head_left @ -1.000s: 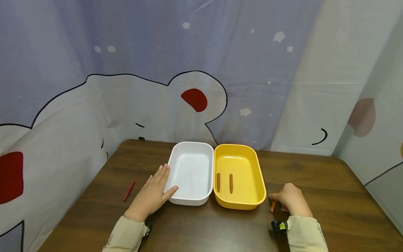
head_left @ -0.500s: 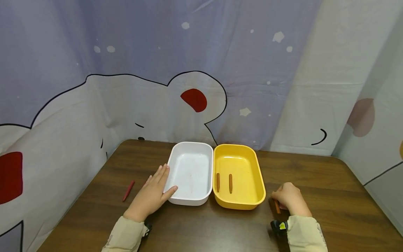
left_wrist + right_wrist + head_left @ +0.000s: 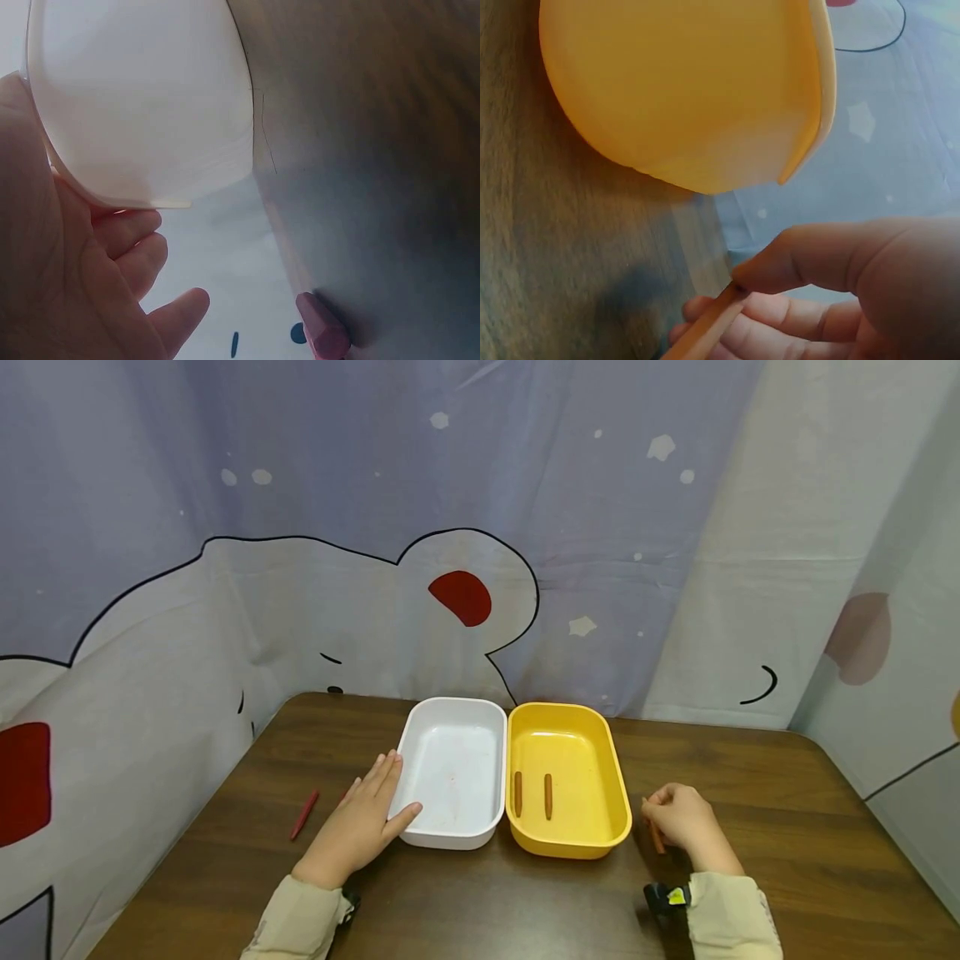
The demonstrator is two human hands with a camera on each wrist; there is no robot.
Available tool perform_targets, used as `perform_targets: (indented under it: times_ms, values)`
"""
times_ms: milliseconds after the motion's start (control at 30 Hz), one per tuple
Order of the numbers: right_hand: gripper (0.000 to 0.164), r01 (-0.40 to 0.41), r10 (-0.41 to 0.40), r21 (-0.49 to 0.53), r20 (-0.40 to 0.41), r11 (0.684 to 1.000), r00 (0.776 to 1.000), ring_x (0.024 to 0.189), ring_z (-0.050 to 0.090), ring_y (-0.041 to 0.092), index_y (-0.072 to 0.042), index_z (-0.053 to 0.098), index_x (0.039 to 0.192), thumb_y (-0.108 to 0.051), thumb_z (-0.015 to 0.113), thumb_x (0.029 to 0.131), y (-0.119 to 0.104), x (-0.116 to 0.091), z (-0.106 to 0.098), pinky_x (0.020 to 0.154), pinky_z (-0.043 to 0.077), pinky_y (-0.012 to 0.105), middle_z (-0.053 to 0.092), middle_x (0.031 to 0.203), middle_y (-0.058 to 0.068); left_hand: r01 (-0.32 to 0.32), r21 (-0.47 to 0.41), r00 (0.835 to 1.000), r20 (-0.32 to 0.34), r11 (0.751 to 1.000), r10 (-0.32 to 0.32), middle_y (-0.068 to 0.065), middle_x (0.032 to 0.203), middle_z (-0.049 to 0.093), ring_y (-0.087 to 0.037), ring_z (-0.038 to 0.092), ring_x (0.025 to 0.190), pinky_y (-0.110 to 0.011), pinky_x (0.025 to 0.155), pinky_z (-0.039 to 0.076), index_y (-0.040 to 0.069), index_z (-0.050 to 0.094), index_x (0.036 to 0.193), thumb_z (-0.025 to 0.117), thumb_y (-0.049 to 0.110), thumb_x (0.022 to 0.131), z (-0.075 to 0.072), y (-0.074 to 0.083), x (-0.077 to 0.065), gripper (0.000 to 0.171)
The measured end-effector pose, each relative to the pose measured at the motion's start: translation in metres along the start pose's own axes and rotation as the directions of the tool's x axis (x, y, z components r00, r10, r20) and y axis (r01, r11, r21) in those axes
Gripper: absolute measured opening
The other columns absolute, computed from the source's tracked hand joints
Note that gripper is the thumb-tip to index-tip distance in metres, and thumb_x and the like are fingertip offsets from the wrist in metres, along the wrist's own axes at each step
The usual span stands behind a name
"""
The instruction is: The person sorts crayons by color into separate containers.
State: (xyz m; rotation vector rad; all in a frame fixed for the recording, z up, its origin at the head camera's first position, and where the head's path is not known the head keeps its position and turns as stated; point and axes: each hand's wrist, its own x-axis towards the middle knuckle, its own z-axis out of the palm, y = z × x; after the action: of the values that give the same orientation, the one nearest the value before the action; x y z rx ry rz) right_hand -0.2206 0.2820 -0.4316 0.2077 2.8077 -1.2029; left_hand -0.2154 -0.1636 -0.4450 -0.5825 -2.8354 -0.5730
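Observation:
My right hand [image 3: 684,820] pinches an orange crayon [image 3: 656,837] between thumb and fingers, just right of the yellow tray [image 3: 617,777]. In the right wrist view the crayon [image 3: 707,326] slants down from the thumb tip, seemingly just above the table. Two brown-orange crayons lie inside the yellow tray, one [image 3: 518,794] by its left wall and another [image 3: 548,797] nearer the middle. With fingers extended, my left hand [image 3: 360,827] rests against the left rim of the white tray [image 3: 450,841]. A red crayon [image 3: 304,815] lies on the table left of that hand.
The two trays stand side by side on a brown wooden table [image 3: 480,910], near its back edge. A printed curtain [image 3: 585,527] hangs behind the table and along its sides. Each wrist wears a dark camera mount, the right one [image 3: 666,897] with a yellow-green mark.
My right hand has risen slightly from the table, bringing the orange crayon up in its pinch. The crayon's angle has shifted in the fingers. My left hand and both trays stay put.

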Motion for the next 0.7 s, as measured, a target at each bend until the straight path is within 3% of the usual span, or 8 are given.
perform_targets:
  times_ms: [333,567,700]
  values:
    - [0.023,0.018,-0.012,0.092,-0.067,0.996,0.998,0.066,0.063,0.019,0.01,0.061,0.105,-0.012,0.06,0.097,-0.008,0.0,-0.007,0.06,0.055,0.03,0.068,0.077,0.009,0.003,0.004,1.0,0.004,1.0,-0.003,-0.021,0.163,0.027,-0.039,0.024,0.151,-0.063,0.116,0.027,-0.007,0.031,0.155,0.054,0.05,0.103,0.002,-0.001,0.0,0.08]
    - [0.033,0.048,-0.034,0.198,-0.071,0.979,0.997,0.077,0.069,0.018,0.016,0.06,0.12,-0.01,0.059,0.1,-0.017,-0.003,-0.012,0.066,0.06,0.029,0.072,0.097,0.021,0.008,0.002,1.0,0.007,1.0,-0.008,-0.021,0.163,0.027,-0.038,0.024,0.151,-0.062,0.117,0.026,-0.006,0.03,0.155,0.053,0.051,0.103,0.003,-0.002,0.0,0.081]
    - [0.036,0.056,-0.042,0.248,-0.064,0.967,0.997,0.081,0.069,0.016,0.016,0.059,0.124,-0.012,0.06,0.101,-0.024,-0.007,-0.013,0.069,0.061,0.029,0.072,0.101,0.022,0.005,0.0,1.0,0.007,1.0,-0.005,-0.022,0.163,0.027,-0.038,0.023,0.151,-0.063,0.117,0.026,-0.007,0.03,0.155,0.052,0.051,0.103,0.002,-0.002,0.0,0.081]
